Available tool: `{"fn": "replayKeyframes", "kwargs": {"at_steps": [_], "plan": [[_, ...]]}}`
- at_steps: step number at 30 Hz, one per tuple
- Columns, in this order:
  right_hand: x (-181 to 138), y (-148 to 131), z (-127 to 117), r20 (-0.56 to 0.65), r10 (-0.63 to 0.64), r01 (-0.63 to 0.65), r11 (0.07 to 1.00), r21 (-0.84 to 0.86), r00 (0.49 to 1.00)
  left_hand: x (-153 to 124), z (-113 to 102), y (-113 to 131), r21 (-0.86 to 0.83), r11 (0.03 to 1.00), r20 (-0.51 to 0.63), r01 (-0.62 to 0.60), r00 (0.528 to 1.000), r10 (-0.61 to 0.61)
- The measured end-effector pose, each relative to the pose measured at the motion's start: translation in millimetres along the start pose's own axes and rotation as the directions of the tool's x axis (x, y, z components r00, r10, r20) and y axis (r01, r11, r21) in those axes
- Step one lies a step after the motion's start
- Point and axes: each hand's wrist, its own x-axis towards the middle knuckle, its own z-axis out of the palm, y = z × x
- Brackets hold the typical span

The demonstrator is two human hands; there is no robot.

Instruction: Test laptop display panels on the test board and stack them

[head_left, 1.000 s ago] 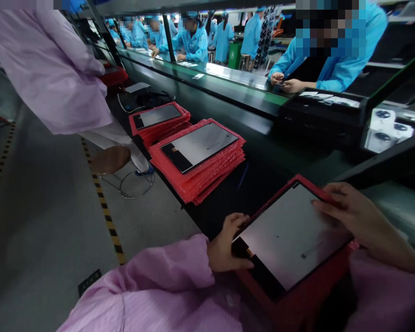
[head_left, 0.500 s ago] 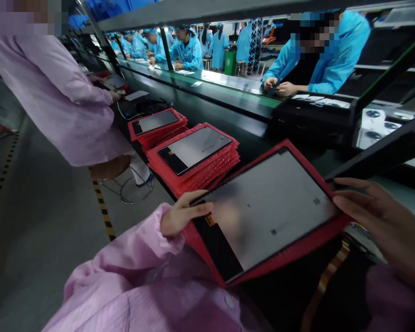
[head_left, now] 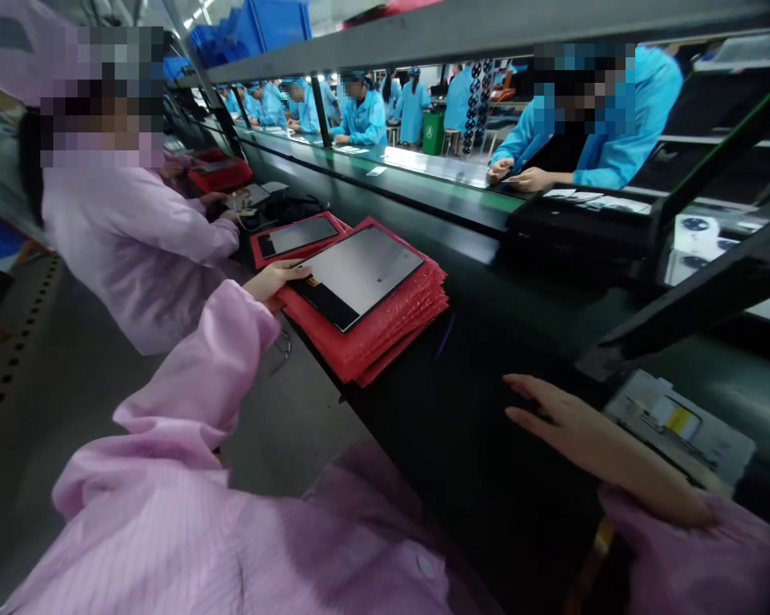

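Display panel, grey face up, lies on top of a stack of red bubble sleeves on the dark workbench, at about ten o'clock from the person's right hand and well apart from it. The left hand, reaching out of a pink sleeve, rests its outstretched fingers on the panel's near corner at the stack's nine o'clock edge; whether the thumb pinches underneath cannot be told. The right hand lies spread and flat, palm down, holding nothing, with a white labelled packet just beside it at three o'clock. A second, lower red stack sits at eleven o'clock beyond the first, in front of a co-worker in a pink coat; workers in blue coats sit across the green line. Handling here looks best done at the panel's rim and its red padding rather than on the grey face, keeping the panel level and square with the sleeves below so the pile does not skew.
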Motion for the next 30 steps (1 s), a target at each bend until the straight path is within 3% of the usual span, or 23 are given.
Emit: {"fn": "replayKeyframes", "kwargs": {"at_steps": [4, 9, 13, 17, 23, 26, 30], "plan": [[3, -8, 8, 0.127, 0.014, 0.003, 0.991, -0.132, 0.992, 15, -17, -11, 0.134, 0.991, -0.043, 0.013, 0.999, -0.007], [15, -8, 23, 0.153, 0.027, 0.009, 0.974, -0.228, 0.988, 19, -23, -27, 0.314, 0.945, -0.152, -0.094, 0.977, 0.148], [25, -4, 36, 0.144, 0.07, -0.021, 0.949, -0.315, 0.987, 22, -19, -42, 0.423, 0.89, -0.173, -0.172, 0.949, 0.265], [30, -1, 42, 0.084, 0.043, -0.012, 0.939, -0.343, 0.995, 28, -12, -56, 0.456, 0.859, -0.128, -0.233, 0.938, 0.323], [29, -5, 48, 0.083, 0.108, -0.066, 0.912, -0.406, 0.991, 33, -8, -76, 0.411, 0.858, -0.086, -0.31, 0.923, 0.375], [27, -8, 52, 0.057, 0.097, -0.063, 0.898, -0.436, 0.994, 42, -16, -84, 0.36, 0.888, -0.17, -0.288, 0.915, 0.366], [26, -14, 54, 0.031, 0.099, -0.074, 0.88, -0.468, 0.995, 60, -38, -93, 0.372, 0.916, -0.347, -0.149, 0.893, 0.287]]}}
